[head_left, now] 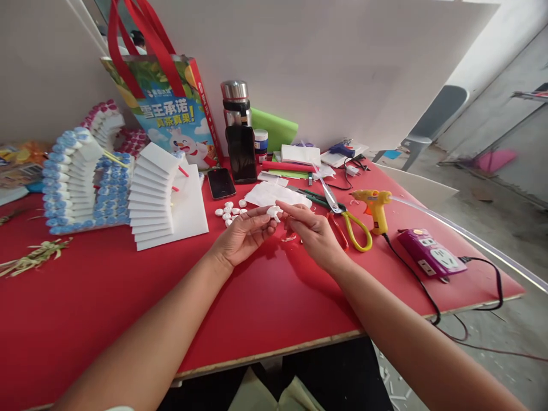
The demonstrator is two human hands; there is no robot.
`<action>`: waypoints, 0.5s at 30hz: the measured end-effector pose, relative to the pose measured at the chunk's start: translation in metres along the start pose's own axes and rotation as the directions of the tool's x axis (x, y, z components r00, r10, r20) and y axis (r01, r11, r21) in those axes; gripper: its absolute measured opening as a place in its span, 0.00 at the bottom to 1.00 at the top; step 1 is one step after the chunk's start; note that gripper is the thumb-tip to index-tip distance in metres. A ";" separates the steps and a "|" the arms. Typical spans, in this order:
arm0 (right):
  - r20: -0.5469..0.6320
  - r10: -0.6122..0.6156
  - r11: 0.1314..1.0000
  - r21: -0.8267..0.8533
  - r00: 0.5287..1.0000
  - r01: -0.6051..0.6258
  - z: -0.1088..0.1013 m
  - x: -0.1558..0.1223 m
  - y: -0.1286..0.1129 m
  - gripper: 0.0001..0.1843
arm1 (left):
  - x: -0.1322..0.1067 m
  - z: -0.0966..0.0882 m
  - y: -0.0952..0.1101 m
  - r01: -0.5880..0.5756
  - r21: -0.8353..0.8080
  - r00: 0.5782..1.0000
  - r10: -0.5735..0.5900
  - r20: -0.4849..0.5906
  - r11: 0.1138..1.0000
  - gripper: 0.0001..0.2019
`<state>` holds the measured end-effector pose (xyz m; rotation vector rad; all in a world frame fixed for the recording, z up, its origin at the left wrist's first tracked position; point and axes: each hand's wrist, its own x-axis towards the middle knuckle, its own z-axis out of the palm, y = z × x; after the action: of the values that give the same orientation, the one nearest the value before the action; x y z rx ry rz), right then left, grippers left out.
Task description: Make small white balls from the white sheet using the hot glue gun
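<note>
The two hands come together above the red desk (240,308), near the middle of the view. Between their fingertips is a small white piece (274,213), raised over the desk.

The left forearm enters from the lower left and slants up to the right. The left hand (243,236) is turned partly with the palm upward; its thumb and forefinger make a narrow pinch on the white piece, and the other fingers are curled below.

The right forearm enters from the lower right corner and slants up to the left. The right hand (315,235) shows its back to the camera. Its forefinger is stretched almost straight, with the tip at the upper side of the white piece, and the other fingers are bent under. I cannot tell if this hand also grips the piece or only touches it.

Just beyond the left hand, a group of white balls (226,213) lies on the desk. Behind both hands there is white paper (276,194). To the right of the right hand are scissors (339,209), with one red and one yellow handle, and next to them stands a yellow glue gun (377,211). Nearer to the right edge of the desk lies a purple power strip (430,255).
</note>
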<state>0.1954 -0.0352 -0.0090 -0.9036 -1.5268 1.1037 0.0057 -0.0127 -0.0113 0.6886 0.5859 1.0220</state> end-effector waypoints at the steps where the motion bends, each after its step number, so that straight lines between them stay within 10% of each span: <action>1: 0.002 -0.001 1.000 -0.005 1.000 0.001 -0.001 -0.001 -0.001 0.23 | 0.000 -0.001 0.000 0.004 0.004 1.000 -0.004 0.005 1.000 0.10; 15: -0.002 -0.036 0.999 0.019 0.999 0.036 -0.002 0.002 0.008 0.25 | 0.001 0.003 -0.004 0.024 0.006 0.996 -0.023 -0.081 1.000 0.10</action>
<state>0.1965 -0.0301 -0.0160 -0.8615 -1.5230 1.0893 0.0107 -0.0139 -0.0128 0.6471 0.6671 1.0302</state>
